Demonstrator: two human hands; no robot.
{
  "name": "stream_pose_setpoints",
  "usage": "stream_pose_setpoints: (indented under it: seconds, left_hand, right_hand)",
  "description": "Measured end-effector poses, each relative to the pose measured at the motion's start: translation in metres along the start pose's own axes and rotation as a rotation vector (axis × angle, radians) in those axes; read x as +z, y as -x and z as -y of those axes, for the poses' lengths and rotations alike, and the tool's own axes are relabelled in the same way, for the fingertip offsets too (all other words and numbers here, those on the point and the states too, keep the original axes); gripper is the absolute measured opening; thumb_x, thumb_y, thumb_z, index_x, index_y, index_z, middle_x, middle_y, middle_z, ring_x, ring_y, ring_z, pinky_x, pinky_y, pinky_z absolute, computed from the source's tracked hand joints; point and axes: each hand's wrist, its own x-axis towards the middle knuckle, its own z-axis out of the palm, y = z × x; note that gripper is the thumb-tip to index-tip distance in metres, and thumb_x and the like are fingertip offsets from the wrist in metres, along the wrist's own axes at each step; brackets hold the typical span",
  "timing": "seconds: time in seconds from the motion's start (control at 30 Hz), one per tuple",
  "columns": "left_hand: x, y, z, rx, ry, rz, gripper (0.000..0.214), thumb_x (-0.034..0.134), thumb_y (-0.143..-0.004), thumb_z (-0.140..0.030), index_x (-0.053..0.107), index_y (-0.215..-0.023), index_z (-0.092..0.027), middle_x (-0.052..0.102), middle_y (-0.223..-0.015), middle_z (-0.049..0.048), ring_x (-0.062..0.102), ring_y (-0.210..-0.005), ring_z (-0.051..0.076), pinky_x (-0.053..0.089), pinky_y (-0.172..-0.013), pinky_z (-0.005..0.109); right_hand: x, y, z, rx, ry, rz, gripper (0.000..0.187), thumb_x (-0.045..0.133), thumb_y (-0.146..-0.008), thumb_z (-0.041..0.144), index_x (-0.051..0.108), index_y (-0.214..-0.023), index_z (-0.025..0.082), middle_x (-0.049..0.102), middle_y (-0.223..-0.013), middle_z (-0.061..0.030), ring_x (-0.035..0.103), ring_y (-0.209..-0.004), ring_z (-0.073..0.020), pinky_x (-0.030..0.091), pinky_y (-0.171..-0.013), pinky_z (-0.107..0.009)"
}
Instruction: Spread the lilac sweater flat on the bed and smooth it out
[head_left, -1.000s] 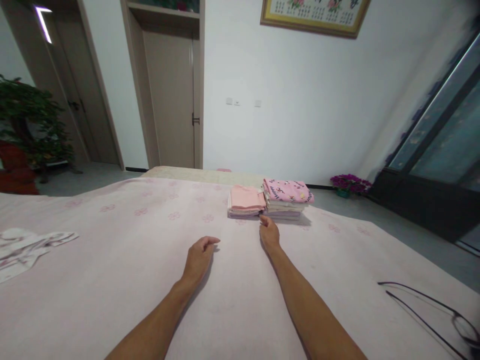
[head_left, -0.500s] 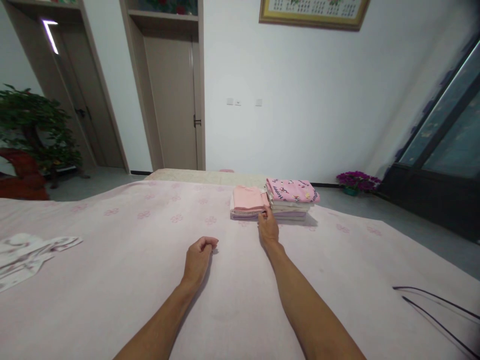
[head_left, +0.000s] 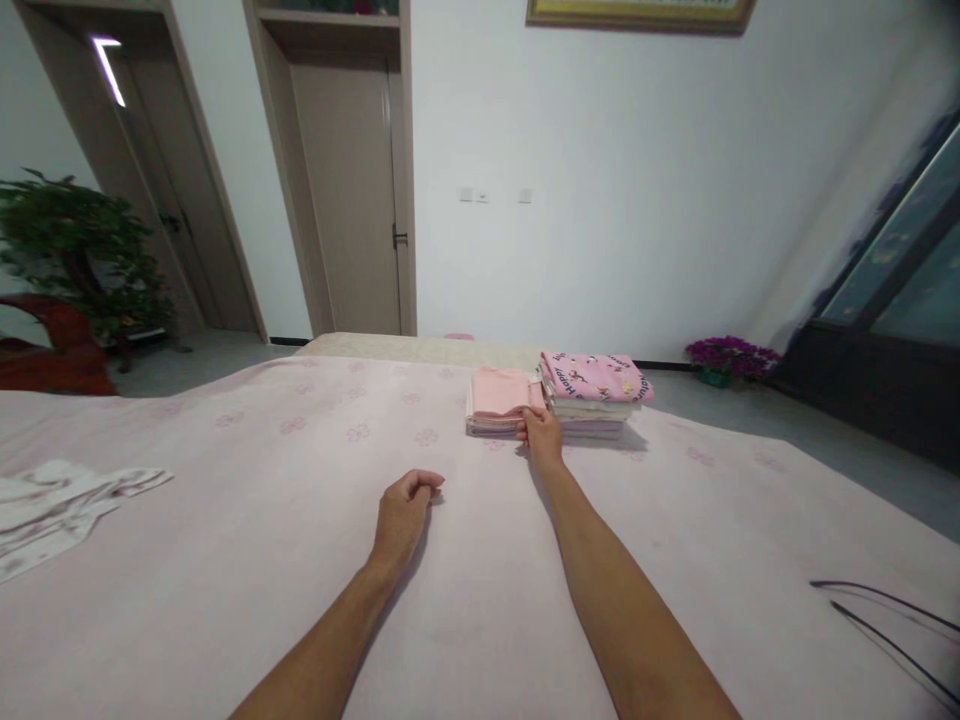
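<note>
Two stacks of folded clothes stand side by side at the far end of the pink bed cover (head_left: 262, 520): a low stack topped by plain pink cloth (head_left: 501, 397) and a taller stack topped by patterned pink cloth (head_left: 596, 380). My right hand (head_left: 541, 438) reaches out to them, its fingertips against the near edge where the two stacks meet; the fingers are hidden behind the back of the hand. My left hand (head_left: 403, 512) rests on the cover short of the stacks, fingers curled under, with nothing in it.
A crumpled white patterned garment (head_left: 52, 500) lies at the left edge of the bed. Dark thin spectacle arms (head_left: 885, 610) lie at the right edge. Beyond the bed are doors, a potted green plant (head_left: 75, 250) and purple flowers (head_left: 724, 358) on the floor.
My right hand has moved forward from the open cover up to the near edge of the stacks. My left hand has curled its fingers and stayed in place.
</note>
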Motion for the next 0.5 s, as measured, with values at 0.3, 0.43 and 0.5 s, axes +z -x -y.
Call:
stream_pose_setpoints:
  seconds: [0.3,0.43,0.5]
  left_hand:
    - [0.000,0.000,0.000,0.003,0.007,-0.005,0.024,0.051,-0.075,-0.026,0.072,-0.085,-0.018,0.074,-0.085,0.0057,0.069,-0.082,0.020,0.049,-0.079,0.032]
    - [0.000,0.000,0.000,-0.009,0.014,-0.011,0.024,0.052,-0.075,-0.027,0.072,-0.085,-0.018,0.074,-0.085,0.0060,0.069,-0.081,0.020,0.050,-0.078,0.032]
    - [0.001,0.000,-0.001,-0.014,0.021,-0.016,0.024,0.052,-0.075,-0.027,0.072,-0.085,-0.017,0.074,-0.085,0.0062,0.069,-0.081,0.020,0.050,-0.077,0.032]
  right_hand:
    - [0.014,0.005,0.015,0.029,-0.150,0.001,0.020,0.056,-0.090,0.034,0.059,-0.081,0.017,0.072,-0.069,-0.0018,0.060,-0.044,-0.0072,0.036,-0.033,-0.012]
    - [0.016,0.004,0.014,0.006,-0.151,-0.019,0.019,0.057,-0.089,0.033,0.056,-0.078,0.018,0.069,-0.063,-0.0009,0.058,-0.042,-0.0074,0.034,-0.034,-0.012]
    - [0.018,0.006,0.016,-0.030,-0.137,-0.006,0.019,0.058,-0.087,0.034,0.056,-0.076,0.018,0.069,-0.063,-0.0015,0.057,-0.043,-0.0077,0.034,-0.035,-0.013]
